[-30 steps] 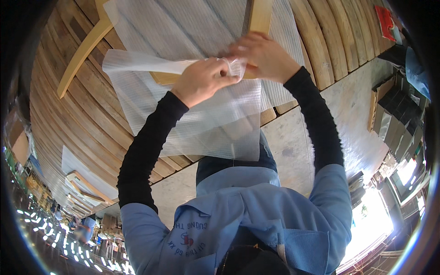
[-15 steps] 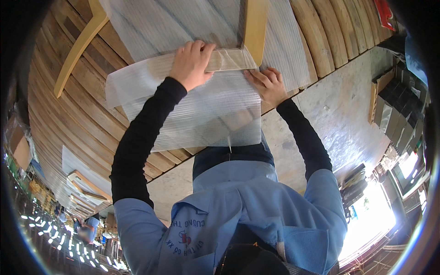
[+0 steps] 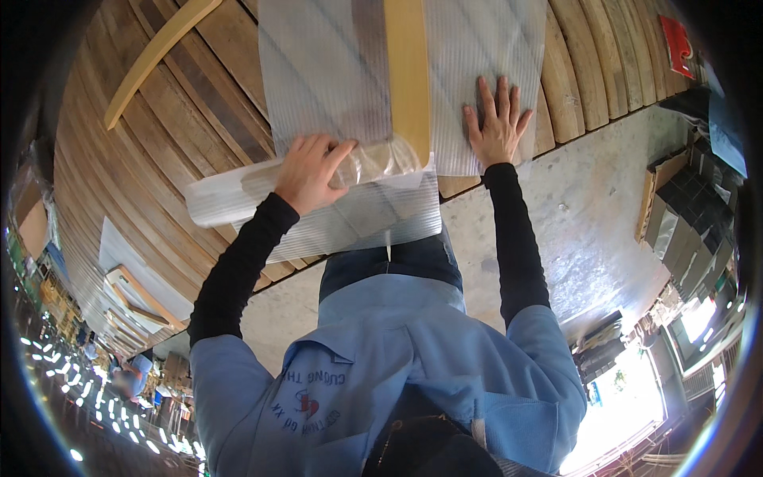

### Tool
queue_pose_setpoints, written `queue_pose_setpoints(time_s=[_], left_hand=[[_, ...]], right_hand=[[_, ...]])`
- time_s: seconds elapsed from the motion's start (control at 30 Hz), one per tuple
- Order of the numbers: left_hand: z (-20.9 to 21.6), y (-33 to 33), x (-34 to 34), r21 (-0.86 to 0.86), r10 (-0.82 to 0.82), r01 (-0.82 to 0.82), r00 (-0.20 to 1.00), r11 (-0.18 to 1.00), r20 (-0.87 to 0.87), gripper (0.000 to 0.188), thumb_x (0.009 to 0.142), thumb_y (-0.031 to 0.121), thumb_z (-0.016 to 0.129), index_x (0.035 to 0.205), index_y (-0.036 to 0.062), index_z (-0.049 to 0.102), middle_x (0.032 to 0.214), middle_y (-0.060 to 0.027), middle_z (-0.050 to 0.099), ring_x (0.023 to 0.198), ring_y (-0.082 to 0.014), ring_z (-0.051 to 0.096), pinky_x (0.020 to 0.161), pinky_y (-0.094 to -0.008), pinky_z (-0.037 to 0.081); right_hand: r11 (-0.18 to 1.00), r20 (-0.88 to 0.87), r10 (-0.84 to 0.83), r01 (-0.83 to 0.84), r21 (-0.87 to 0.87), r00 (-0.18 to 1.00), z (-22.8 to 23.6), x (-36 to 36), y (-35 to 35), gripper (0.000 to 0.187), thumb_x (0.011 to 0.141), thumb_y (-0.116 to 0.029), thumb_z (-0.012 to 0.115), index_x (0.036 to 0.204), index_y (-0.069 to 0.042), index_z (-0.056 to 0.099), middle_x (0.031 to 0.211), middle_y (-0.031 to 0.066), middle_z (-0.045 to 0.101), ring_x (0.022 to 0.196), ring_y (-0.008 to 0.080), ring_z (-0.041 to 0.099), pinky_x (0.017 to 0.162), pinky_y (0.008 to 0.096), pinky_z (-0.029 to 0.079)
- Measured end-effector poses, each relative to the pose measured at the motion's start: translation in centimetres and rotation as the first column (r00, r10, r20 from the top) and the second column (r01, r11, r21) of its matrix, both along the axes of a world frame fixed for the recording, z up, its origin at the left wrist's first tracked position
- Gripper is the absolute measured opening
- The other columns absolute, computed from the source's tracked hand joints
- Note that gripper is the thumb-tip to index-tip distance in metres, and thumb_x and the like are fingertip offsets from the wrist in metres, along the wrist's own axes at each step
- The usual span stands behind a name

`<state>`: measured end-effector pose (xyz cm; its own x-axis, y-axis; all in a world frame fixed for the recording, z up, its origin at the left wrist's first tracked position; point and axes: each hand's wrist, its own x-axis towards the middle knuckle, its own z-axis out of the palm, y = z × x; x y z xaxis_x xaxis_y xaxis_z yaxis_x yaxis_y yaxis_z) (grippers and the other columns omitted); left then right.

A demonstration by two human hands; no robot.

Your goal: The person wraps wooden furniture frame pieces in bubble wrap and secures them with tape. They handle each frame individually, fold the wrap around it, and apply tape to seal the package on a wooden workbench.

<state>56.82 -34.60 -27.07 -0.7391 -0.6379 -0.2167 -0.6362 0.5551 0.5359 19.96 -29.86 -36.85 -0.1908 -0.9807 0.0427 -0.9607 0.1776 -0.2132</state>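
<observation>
My left hand (image 3: 314,173) is closed round a foam-wrapped piece (image 3: 369,163), its fingers curled over the top. The translucent wrapping shows a tan colour beneath, but what lies inside is not clear. A ribbed white foam sheet (image 3: 334,79) spreads under it, with a near flap (image 3: 377,211) hanging toward my lap. Beside the wrapped piece, a straight yellow wooden bar (image 3: 408,79) lies lengthwise on the foam, its near end touching or close to the wrapping. To the right of the bar, my right hand (image 3: 498,131) rests flat on the sheet, fingers spread and holding nothing.
The foam lies on a slatted wooden table (image 3: 191,127). A curved wooden piece (image 3: 155,67) lies at the far left, a wooden frame (image 3: 143,298) on another sheet at the near left. A red item (image 3: 675,44) sits at the far right; dark stacked pieces (image 3: 683,199) stand beyond the floor.
My right hand has left the wrapped piece's end and moved right and away, flattening on the sheet. My left hand has shifted toward me with the piece. The bar now sits further left.
</observation>
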Motion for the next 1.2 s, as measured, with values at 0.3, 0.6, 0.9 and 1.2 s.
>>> queue_pose_setpoints(time_s=[0.3,0.6,0.9,1.2], left_hand=[[-3.7,0.5,2.7,-0.048,-0.023,0.025,0.999,0.999,0.042,0.074,0.066,0.029,0.089,0.133,0.0159,0.060,0.106,-0.0066,0.062,0.103,-0.0246,0.059,0.087,-0.0381,0.042],[-1.9,0.0,7.1,-0.036,-0.002,0.003,0.999,0.999,0.044,0.073,0.068,0.033,0.088,0.134,0.0168,0.061,0.106,-0.0046,0.061,0.104,-0.0227,0.058,0.090,-0.0384,0.042],[-3.5,-1.5,11.1,-0.072,0.038,-0.033,0.997,0.997,0.063,0.077,0.066,0.034,0.088,0.137,0.0216,0.060,0.110,-0.0054,0.055,0.109,-0.0252,0.054,0.089,-0.0415,0.040],[-4.2,-0.2,14.1,-0.020,0.259,-0.260,0.966,0.965,-0.018,0.107,0.063,0.031,0.092,0.154,0.0275,0.038,0.110,-0.0062,0.054,0.105,-0.0287,0.055,0.090,-0.0446,0.040]], right_hand=[[0.998,-0.098,0.006,0.001,0.067,0.995,0.6,-0.7,0.1,0.064,0.097,-0.063,0.048,0.157,-0.040,0.037,0.168,0.0047,0.027,0.155,0.0335,0.022,0.117,0.0742,0.004],[0.777,0.221,0.626,-0.573,-0.263,0.748,6.7,14.7,-12.2,0.046,0.082,-0.006,0.072,0.126,-0.018,0.067,0.136,0.0041,0.061,0.129,0.0253,0.053,0.106,0.0470,0.044],[0.395,0.166,0.869,-0.855,0.336,0.466,4.7,29.6,-18.6,0.049,0.082,-0.008,0.072,0.125,-0.030,0.067,0.129,0.0008,0.064,0.130,0.0197,0.055,0.102,0.0414,0.046],[0.207,-0.101,0.972,-0.977,-0.043,0.211,12.5,18.7,-12.0,0.017,0.083,-0.012,0.068,0.099,-0.010,0.071,0.095,-0.0008,0.064,0.087,0.0152,0.062,0.088,0.0318,0.046]])
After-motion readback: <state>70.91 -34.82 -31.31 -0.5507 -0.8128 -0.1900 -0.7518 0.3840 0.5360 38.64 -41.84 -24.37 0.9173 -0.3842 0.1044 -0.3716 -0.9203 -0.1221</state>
